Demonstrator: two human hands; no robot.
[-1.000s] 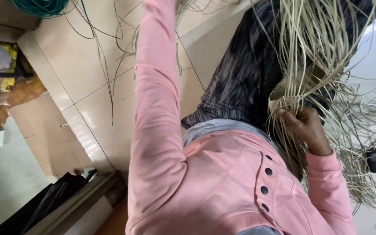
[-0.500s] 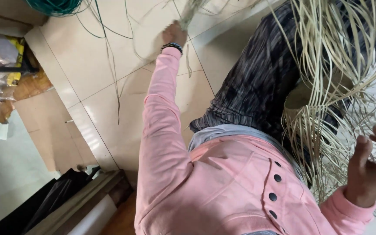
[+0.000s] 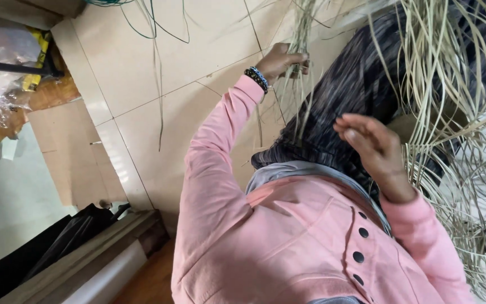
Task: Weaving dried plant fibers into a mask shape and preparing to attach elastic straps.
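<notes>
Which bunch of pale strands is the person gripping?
The thin bunch of strands at top centre, pinched in the left hand. The big mass of strands beside the open right hand hangs free.

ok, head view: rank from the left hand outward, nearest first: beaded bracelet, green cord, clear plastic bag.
1. beaded bracelet: on the wrist of the left hand, which grips a bundle of pale strands.
2. green cord: on the tile floor, top middle.
3. clear plastic bag: far left edge.

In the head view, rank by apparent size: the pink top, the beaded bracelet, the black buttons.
1. Pink top, largest by far.
2. Beaded bracelet.
3. Any single black button, smallest, though nearer the camera, so the bracelet comparison is unsure.
</notes>
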